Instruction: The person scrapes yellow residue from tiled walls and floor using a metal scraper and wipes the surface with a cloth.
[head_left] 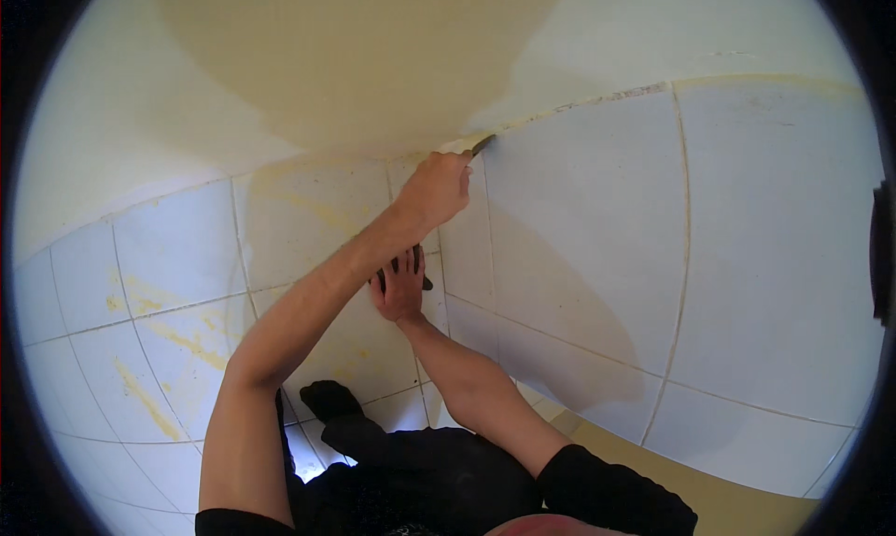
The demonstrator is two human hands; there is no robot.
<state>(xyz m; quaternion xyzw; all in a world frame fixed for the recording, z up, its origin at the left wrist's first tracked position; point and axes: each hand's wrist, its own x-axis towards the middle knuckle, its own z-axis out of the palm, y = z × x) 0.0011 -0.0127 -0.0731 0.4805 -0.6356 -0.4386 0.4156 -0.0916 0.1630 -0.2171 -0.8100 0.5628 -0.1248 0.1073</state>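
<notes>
My left hand (439, 189) is closed around a scraper (483, 144), only its dark blade showing past the fingers. The blade meets the corner at the top edge of the tiles, where the pale yellow wall (364, 60) begins. Below, crossing under the left forearm, my right hand (401, 291) lies against the tiled wall (327, 331) with its fingers spread. Dark patches show between and beside those fingers; I cannot tell whether they are shadow or a thing beneath the hand. The scraper's handle is hidden.
White tiles (588, 209) cover the right wall, with a rough seam (639, 93) along their top. Yellow smears (145, 396) mark the tiles at left. A black-covered foot (329, 401) shows below, and a dark object (882, 256) stands at the right rim.
</notes>
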